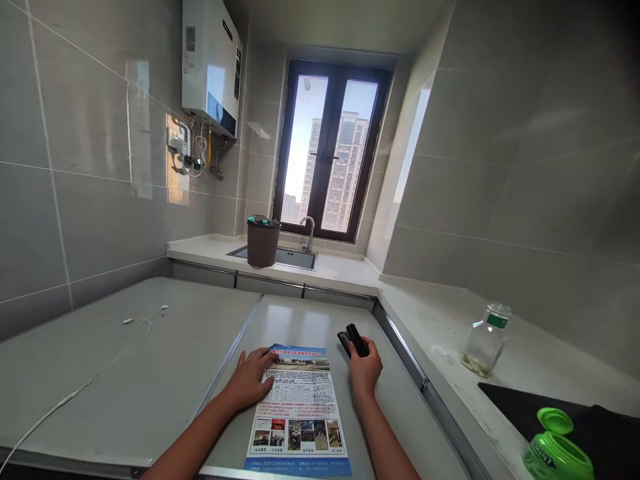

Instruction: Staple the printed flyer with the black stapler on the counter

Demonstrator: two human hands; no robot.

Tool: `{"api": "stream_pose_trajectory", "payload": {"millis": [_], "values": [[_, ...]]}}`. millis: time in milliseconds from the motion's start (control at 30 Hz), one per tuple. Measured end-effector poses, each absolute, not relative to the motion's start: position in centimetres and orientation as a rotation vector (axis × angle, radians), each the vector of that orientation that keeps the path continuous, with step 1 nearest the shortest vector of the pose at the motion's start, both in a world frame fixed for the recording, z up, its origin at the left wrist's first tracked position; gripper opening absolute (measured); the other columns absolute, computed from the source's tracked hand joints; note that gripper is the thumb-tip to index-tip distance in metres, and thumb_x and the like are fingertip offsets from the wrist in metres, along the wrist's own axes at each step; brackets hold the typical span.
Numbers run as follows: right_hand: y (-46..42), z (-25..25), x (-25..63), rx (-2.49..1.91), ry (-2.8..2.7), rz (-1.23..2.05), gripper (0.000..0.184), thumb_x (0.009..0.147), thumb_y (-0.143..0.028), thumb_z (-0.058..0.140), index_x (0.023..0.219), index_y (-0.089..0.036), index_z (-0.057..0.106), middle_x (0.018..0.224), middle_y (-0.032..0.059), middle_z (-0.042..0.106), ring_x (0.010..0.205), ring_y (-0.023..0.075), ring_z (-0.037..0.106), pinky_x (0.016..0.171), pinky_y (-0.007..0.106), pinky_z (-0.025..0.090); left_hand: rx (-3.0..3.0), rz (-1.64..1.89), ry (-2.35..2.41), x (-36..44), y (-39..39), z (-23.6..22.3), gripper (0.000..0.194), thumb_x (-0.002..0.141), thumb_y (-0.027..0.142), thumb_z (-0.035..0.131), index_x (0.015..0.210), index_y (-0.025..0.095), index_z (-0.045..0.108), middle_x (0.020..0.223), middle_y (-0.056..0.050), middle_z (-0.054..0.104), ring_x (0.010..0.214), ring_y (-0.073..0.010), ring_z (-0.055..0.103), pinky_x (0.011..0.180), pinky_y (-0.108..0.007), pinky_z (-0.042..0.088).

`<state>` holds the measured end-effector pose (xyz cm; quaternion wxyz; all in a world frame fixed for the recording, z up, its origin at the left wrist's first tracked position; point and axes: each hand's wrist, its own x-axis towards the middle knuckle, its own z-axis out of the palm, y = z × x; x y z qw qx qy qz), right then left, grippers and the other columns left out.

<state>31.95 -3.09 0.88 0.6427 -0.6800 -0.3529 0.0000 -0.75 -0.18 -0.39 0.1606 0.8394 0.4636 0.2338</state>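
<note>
A printed flyer (300, 400) with blue bands and small photos lies flat on the grey tabletop (300, 320). Across its upper left edge rests my left hand (253, 377), fingers spread and holding nothing. My right hand (367, 365) is closed around a black stapler (354, 340), just right of the flyer's upper corner. The stapler's jaws are apart and point up and to the left. It does not touch the paper.
A white cable (100, 373) stretches over the left tabletop. On the right counter stand a glass jar (484, 343) and an open green mint container (557, 453) by a black surface (540, 407). A brown bin (263, 245) is at the sink (297, 258).
</note>
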Motion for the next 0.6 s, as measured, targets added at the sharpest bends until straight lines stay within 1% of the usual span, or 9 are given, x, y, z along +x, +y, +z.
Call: {"api": "stream_pose_trajectory", "payload": {"millis": [100, 133, 167, 233, 300, 333, 433, 500, 600], "values": [[-3.0, 0.7, 31.6, -1.544, -0.859, 0.030, 0.048, 0.073, -0.053, 0.066, 0.103, -0.017, 0.071, 0.098, 0.0146, 0.076, 0.090, 0.0341, 0.068, 0.079, 0.041, 0.050, 2.340, 0.727, 1.295, -0.7, -0.3, 0.2, 0.058, 0.075, 0.017, 0.063, 0.132, 0.027, 0.065, 0.142, -0.012, 0.057, 0.136, -0.0360, 0.051, 0.120, -0.071, 0.008], [-3.0, 0.7, 31.5, -1.541, -0.874, 0.036, 0.046, 0.073, -0.052, 0.066, 0.103, -0.017, 0.071, 0.098, 0.0142, 0.076, 0.091, 0.0338, 0.068, 0.080, 0.041, 0.050, 2.323, 0.743, 1.272, -0.7, -0.3, 0.2, 0.057, 0.074, 0.017, 0.064, 0.130, 0.026, 0.067, 0.138, -0.012, 0.058, 0.133, -0.0355, 0.053, 0.121, -0.069, 0.011], [-3.0, 0.6, 31.4, -1.538, -0.887, 0.040, 0.045, 0.073, -0.051, 0.066, 0.103, -0.017, 0.071, 0.098, 0.0140, 0.076, 0.091, 0.0336, 0.069, 0.081, 0.041, 0.050, 2.308, 0.760, 1.235, -0.7, -0.2, 0.2, 0.057, 0.073, 0.017, 0.064, 0.129, 0.025, 0.068, 0.134, -0.012, 0.059, 0.131, -0.0343, 0.055, 0.122, -0.065, 0.017], [-3.0, 0.6, 31.3, -1.536, -0.902, 0.046, 0.044, 0.072, -0.049, 0.067, 0.103, -0.017, 0.072, 0.098, 0.0139, 0.077, 0.091, 0.0334, 0.069, 0.081, 0.041, 0.050, 2.279, 0.812, 1.143, -0.7, -0.1, 0.2, 0.055, 0.074, 0.017, 0.064, 0.129, 0.022, 0.069, 0.130, -0.011, 0.058, 0.129, -0.0307, 0.057, 0.121, -0.052, 0.032], [-3.0, 0.6, 31.1, -1.537, -0.909, 0.050, 0.044, 0.071, -0.049, 0.068, 0.102, -0.017, 0.072, 0.097, 0.0140, 0.077, 0.090, 0.0332, 0.069, 0.080, 0.041, 0.050, 2.253, 0.870, 1.068, -0.8, 0.1, 0.0, 0.055, 0.073, 0.015, 0.064, 0.127, 0.021, 0.070, 0.131, -0.011, 0.057, 0.128, -0.0283, 0.058, 0.118, -0.044, 0.041], [-3.0, 0.5, 31.1, -1.537, -0.912, 0.052, 0.044, 0.071, -0.049, 0.068, 0.102, -0.017, 0.072, 0.097, 0.0139, 0.077, 0.090, 0.0331, 0.069, 0.080, 0.041, 0.050, 2.240, 0.897, 1.051, -0.9, 0.2, -0.1, 0.054, 0.072, 0.014, 0.065, 0.126, 0.020, 0.070, 0.133, -0.012, 0.056, 0.129, -0.0282, 0.057, 0.117, -0.043, 0.042], [-2.9, 0.5, 31.1, -1.539, -0.925, 0.056, 0.043, 0.072, -0.047, 0.068, 0.102, -0.018, 0.072, 0.097, 0.0127, 0.077, 0.091, 0.0322, 0.069, 0.081, 0.040, 0.050, 2.195, 0.939, 1.033, -1.1, 0.5, -0.3, 0.051, 0.070, 0.010, 0.066, 0.119, 0.020, 0.073, 0.146, -0.012, 0.049, 0.133, -0.0300, 0.055, 0.118, -0.045, 0.041], [-2.9, 0.4, 31.1, -1.544, -0.933, 0.059, 0.041, 0.073, -0.046, 0.067, 0.103, -0.018, 0.072, 0.097, 0.0118, 0.077, 0.091, 0.0315, 0.069, 0.080, 0.040, 0.050, 2.142, 0.932, 1.006, -1.2, 0.6, -0.2, 0.046, 0.070, 0.010, 0.066, 0.114, 0.019, 0.074, 0.151, -0.012, 0.047, 0.133, -0.0301, 0.055, 0.116, -0.045, 0.044], [-3.0, 0.4, 31.0, -1.550, -0.942, 0.062, 0.040, 0.073, -0.046, 0.067, 0.103, -0.019, 0.072, 0.096, 0.0110, 0.077, 0.090, 0.0312, 0.068, 0.080, 0.040, 0.049, 2.101, 0.920, 0.970, -1.2, 0.7, -0.1, 0.044, 0.071, 0.009, 0.064, 0.112, 0.019, 0.076, 0.143, -0.011, 0.056, 0.127, -0.0283, 0.060, 0.112, -0.043, 0.047]]}}
